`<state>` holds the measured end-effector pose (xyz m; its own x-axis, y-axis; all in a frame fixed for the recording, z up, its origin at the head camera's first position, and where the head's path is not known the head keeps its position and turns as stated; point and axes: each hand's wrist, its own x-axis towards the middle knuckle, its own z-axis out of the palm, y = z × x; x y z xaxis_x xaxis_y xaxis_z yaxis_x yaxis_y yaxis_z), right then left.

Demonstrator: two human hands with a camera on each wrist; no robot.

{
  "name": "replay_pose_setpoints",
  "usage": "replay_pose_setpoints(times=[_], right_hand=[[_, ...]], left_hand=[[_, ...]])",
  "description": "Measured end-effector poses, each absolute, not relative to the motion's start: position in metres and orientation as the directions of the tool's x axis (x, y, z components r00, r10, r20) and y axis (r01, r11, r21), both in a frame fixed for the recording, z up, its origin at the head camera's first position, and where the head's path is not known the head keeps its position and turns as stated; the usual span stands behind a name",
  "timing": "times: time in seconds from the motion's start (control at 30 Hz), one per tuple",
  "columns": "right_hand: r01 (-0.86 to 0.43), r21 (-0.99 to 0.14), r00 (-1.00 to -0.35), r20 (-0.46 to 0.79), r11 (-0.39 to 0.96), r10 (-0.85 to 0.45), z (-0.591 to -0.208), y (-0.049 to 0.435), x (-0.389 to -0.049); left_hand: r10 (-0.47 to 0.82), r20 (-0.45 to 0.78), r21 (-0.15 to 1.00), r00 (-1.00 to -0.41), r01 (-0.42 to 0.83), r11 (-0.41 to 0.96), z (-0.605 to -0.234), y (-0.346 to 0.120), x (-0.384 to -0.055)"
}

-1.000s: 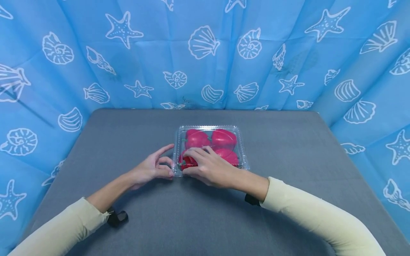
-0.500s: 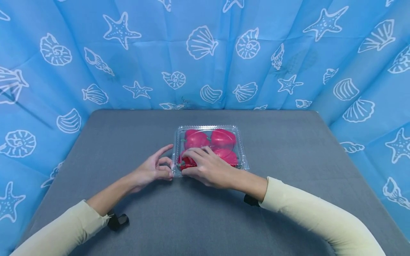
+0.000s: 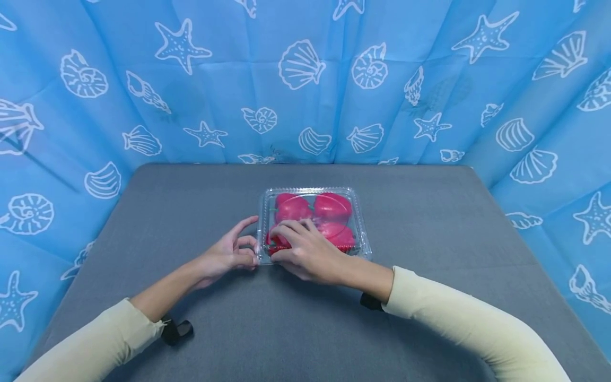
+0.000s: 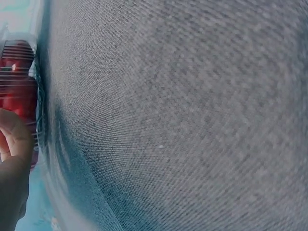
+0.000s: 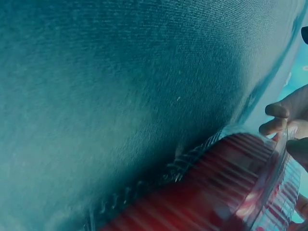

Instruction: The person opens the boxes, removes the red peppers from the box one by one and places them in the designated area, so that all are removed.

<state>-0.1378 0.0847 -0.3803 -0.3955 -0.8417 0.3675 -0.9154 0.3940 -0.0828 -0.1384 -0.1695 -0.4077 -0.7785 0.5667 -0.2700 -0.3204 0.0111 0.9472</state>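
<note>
A clear plastic clamshell container (image 3: 361, 225) lies on the grey table with its lid over several red bell peppers (image 3: 332, 206), whose green stems show through. My left hand (image 3: 229, 252) is at its left front corner, thumb and curled fingers pinching the rim and the index finger stretched along the side. In the right wrist view the left fingertips (image 5: 275, 111) meet at that rim. My right hand (image 3: 310, 252) lies over the front left part, fingers bent on the lid and thumb at the front edge, gripping it. It hides part of the front peppers.
The grey cloth-covered table (image 3: 267, 329) has rounded far corners. Blue curtain (image 3: 305, 95) with white shells and starfish hangs behind it and along both sides. A black wrist strap (image 3: 176, 331) sticks out below the left cuff.
My right hand has shifted very slightly, and the glare on the lid over the front peppers has changed. The left hand and the container stay in nearly the same place.
</note>
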Motion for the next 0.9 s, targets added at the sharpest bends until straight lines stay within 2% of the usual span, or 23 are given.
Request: replay_pose_setpoints(times=[0.27, 0.9], right_hand=[[-0.929, -0.062, -0.358, 0.392, 0.364, -0.848, -0.384, 0.077, -0.135], [-0.925, -0.077, -0.366, 0.437, 0.371, -0.822, -0.389, 0.073, -0.135]], left_hand=[[0.580, -0.274, 0.947, -0.767, -0.320, 0.024, -0.408, -0.171, -0.140], [0.564, -0.283, 0.943, -0.776, -0.332, 0.015, -0.407, -0.168, -0.140]])
